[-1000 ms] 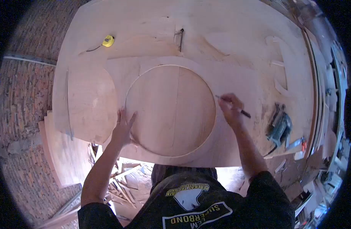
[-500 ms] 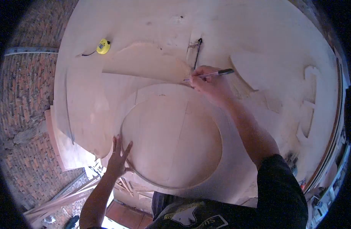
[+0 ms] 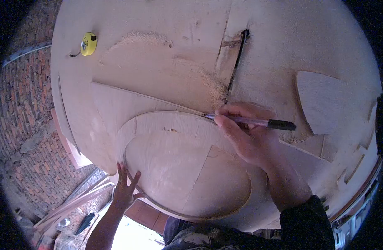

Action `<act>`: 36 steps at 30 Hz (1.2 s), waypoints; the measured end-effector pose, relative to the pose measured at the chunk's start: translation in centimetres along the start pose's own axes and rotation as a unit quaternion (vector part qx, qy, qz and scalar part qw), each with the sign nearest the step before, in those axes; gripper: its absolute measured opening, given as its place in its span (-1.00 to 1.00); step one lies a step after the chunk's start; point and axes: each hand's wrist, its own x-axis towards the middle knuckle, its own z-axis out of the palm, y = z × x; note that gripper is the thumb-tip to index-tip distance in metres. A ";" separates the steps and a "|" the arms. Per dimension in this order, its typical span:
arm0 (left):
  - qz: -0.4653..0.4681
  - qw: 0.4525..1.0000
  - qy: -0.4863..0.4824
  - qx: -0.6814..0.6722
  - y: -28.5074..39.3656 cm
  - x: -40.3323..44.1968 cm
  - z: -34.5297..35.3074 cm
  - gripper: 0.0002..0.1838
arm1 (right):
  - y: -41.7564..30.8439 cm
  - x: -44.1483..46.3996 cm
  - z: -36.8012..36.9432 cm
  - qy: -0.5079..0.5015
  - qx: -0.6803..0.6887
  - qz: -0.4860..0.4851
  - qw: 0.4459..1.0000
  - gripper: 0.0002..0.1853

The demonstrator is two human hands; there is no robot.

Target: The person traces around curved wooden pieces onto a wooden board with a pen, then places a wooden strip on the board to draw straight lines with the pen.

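A pen (image 3: 245, 120) with a dark cap end is pinched in my right hand (image 3: 252, 139), its tip touching the upper outer edge of a flat wooden ring (image 3: 156, 121). The ring lies on a thin wooden sheet (image 3: 110, 98), with plain board (image 3: 179, 162) showing through its round opening. At the ring's lower left edge rests my left hand (image 3: 125, 189), fingers spread. Just beyond the pen tip, a dark narrow slot (image 3: 238, 60) runs through the tabletop, with sawdust (image 3: 214, 87) beside it.
A yellow tape measure (image 3: 89, 43) sits at the far left of the wooden table (image 3: 179, 25). On the right lie a curved offcut (image 3: 320, 100) and other cut pieces. Wooden strips (image 3: 75, 204) lean below the left edge, near a brick wall (image 3: 25, 116).
The view has come closer and tilted, so things on the table appear shifted. My right hand still holds the pen at the ring's edge; my left hand stays on the rim.
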 end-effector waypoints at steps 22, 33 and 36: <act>-0.013 0.999 0.024 -0.038 -0.4 -0.2 0.7 0.36 | 0.8 -0.3 0.6 -0.001 0.023 0.002 1.000 -0.88; -0.006 0.999 0.028 -0.039 -0.1 0.0 0.2 0.37 | 0.8 -0.8 1.5 0.030 0.074 -0.022 0.997 -0.89; -0.003 0.999 0.025 -0.039 -0.1 0.0 0.1 0.37 | 0.7 -0.6 1.3 0.002 0.068 0.008 0.998 -0.84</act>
